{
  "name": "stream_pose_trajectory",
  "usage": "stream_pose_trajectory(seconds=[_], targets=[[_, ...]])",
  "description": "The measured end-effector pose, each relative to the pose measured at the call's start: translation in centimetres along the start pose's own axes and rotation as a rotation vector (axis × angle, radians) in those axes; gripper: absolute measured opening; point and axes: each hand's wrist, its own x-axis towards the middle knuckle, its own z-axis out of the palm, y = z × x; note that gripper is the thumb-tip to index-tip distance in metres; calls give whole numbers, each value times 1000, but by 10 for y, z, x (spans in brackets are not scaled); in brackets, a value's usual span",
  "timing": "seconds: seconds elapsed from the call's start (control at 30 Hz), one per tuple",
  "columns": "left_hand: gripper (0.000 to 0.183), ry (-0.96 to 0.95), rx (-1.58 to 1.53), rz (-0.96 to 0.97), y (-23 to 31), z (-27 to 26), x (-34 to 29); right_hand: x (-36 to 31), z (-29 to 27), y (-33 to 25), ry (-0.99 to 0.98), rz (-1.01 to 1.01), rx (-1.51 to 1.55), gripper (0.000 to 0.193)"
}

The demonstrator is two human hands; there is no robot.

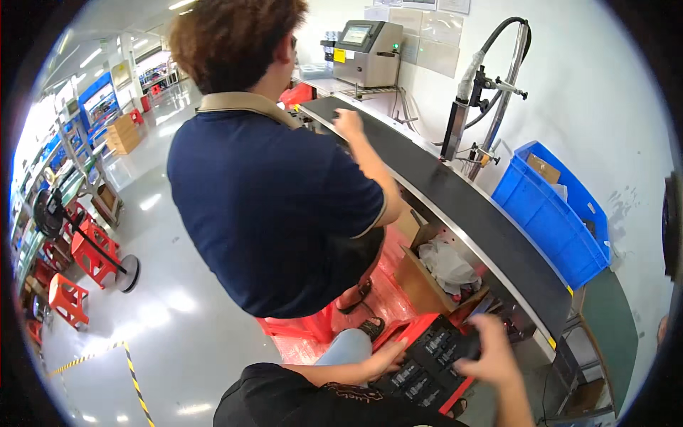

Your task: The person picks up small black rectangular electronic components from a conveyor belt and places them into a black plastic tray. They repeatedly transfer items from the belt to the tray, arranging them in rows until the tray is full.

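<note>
A red crate (415, 329) filled with black blocky parts (421, 382) with pale print sits low in front of me. My left hand (386, 359) is closed over its left edge, beside the parts. Above the crate's right side, my right hand (492, 356) has thumb and fingers curved around a black blocky part (467, 346); motion blurs the fingers. Ahead, a co-worker in a navy shirt (267, 203) is at a dark conveyor belt (455, 188). The co-worker's raised hand (348, 124) pinches a small dark piece over the belt's far end.
A blue bin (551, 213) stands right of the belt, near a printer head on a metal pole (509, 92). A grey printer (368, 53) is at the back. Under the belt sits a cardboard box (420, 277) with plastic bags. Red stools (69, 299) and a fan (128, 274) stand left.
</note>
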Motion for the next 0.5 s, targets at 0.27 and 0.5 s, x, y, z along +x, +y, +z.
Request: stream_pose_trajectory(seconds=[0.27, 0.5], targets=[[67, -350, -810, -588, 0, 14, -63, -73, 174, -28, -190, -126, -3, 92], [67, -519, -659, -462, 50, 26, -112, -117, 155, -55, -68, -21, 56, 103]])
